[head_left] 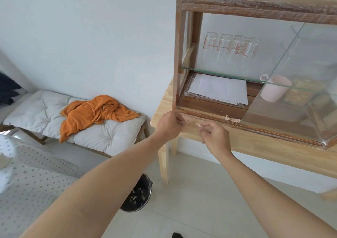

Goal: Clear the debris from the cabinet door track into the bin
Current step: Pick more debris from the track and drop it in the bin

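The left hand (168, 126) pinched a shred at the track's (206, 119) left end; the right hand (215, 137) pinched pale debris (199, 125); more scraps (232, 119) lay beside the glass door (291, 84); the bin (139, 195) stood below.

Both forearms were bare to the frame edge; no sleeves visible. Left hand (168, 126) and right hand (216, 137) were ungloved, without rings.

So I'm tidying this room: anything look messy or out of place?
Yes. Pale debris sits in the cabinet's door track by the glass door's edge. An orange cloth lies crumpled on the bench cushion.
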`<state>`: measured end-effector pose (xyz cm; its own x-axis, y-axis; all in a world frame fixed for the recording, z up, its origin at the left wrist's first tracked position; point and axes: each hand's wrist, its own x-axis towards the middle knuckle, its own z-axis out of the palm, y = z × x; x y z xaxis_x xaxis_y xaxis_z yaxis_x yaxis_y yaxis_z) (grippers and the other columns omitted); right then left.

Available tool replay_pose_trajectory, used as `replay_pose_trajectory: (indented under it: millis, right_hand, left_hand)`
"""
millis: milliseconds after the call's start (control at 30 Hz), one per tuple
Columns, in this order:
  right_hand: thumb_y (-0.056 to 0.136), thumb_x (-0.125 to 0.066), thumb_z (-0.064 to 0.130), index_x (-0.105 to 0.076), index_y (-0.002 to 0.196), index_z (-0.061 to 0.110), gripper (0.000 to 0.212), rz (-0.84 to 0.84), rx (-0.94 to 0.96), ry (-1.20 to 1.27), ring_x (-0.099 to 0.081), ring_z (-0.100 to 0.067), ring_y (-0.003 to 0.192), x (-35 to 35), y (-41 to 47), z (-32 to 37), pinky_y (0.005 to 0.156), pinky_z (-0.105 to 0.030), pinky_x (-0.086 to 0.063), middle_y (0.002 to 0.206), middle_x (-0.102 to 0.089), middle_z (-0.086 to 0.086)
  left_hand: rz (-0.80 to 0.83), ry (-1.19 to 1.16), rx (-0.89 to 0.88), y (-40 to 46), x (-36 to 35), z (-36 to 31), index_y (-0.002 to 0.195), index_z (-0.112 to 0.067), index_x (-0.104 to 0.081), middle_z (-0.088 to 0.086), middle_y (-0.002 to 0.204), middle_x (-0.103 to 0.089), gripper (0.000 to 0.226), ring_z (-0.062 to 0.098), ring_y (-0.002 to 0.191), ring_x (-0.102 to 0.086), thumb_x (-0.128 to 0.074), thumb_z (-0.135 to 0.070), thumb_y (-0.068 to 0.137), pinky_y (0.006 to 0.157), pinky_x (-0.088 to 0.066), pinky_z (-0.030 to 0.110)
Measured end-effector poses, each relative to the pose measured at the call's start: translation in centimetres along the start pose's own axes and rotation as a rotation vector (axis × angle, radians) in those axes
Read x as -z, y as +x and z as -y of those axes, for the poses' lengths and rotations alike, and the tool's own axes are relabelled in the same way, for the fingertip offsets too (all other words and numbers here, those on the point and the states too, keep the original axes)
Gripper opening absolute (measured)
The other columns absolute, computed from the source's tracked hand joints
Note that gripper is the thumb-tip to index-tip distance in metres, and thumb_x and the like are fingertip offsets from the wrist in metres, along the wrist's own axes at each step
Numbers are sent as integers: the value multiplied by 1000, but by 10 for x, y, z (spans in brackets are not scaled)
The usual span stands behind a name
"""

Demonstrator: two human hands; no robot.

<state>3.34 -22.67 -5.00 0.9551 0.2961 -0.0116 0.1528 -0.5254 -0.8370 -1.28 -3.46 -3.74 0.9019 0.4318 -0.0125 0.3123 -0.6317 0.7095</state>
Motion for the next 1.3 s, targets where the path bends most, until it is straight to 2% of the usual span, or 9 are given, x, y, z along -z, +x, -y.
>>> replay_pose_trajectory:
  millis: [133,300,600,733,833,967,1067,1167,1300]
  right_hand:
    - [99,-71,48,-72,94,33,16,129,47,-15,-60,-6,43,-46,-30,12,51,-28,-45,58,-73,11]
    - [99,-70,45,-73,98,31,14,311,64,-52,-68,-20,61,-119,-64,14,68,-41,-55,62,-74,-1]
    - [98,-68,50,-73,101,30,21,619,24,-235,-74,-23,80,-259,-84,-44,79,-45,-61,74,-77,0]
    - [99,-66,50,-74,101,29,22,716,35,-350,-74,-26,85,-318,-72,-81,81,-45,-61,78,-78,0]
    - [99,-68,48,-75,99,28,22,765,39,-407,-73,-27,82,-361,-64,-112,77,-42,-59,77,-77,1]
    - [99,-69,47,-75,93,28,21,800,41,-440,-69,-20,73,-417,-58,-158,59,-32,-44,69,-70,7]
    - [100,-67,46,-71,87,30,20,846,36,-466,-73,-19,74,-458,-55,-194,63,-33,-51,68,-74,6]
    - [100,-65,46,-67,83,35,20,857,51,-492,-73,-17,73,-494,-51,-228,62,-31,-50,62,-73,8]
    - [100,-66,49,-72,120,31,28,883,44,-516,-75,-22,88,-522,-45,-260,75,-35,-54,70,-74,9]
  left_hand:
    - [-47,-67,82,-39,28,60,86,-22,-73,-10,84,-70,8,9,79,-63,-71,-18,92,66,-52,28]
    - [-108,-94,271,-99,49,148,82,-29,-70,-10,84,-70,13,4,70,-61,-73,-20,90,58,-46,21]
    - [-130,-71,694,-176,30,295,78,-29,-69,-11,85,-68,15,12,82,-64,-68,-20,90,69,-54,31]
    - [-163,-84,841,-186,4,346,75,-31,-67,-11,79,-66,17,7,73,-61,-68,-22,90,56,-46,27]
    - [-187,-87,931,-185,-21,380,74,-32,-65,-13,77,-65,18,5,69,-59,-67,-24,90,52,-40,24]
    - [-180,-79,1006,-177,-60,430,75,-32,-66,-11,81,-67,16,16,72,-65,-62,-25,89,61,-51,30]
    - [-154,-43,1029,-171,-92,465,77,-32,-67,-10,81,-67,18,18,73,-65,-59,-23,90,65,-53,33]
    - [-139,-35,1031,-163,-122,498,85,-31,-71,-7,85,-69,17,21,77,-66,-58,-22,93,71,-58,36]
    - [-75,-122,991,-156,-150,531,128,-26,-66,-5,95,-72,33,21,94,-67,-64,-23,95,83,-57,38]
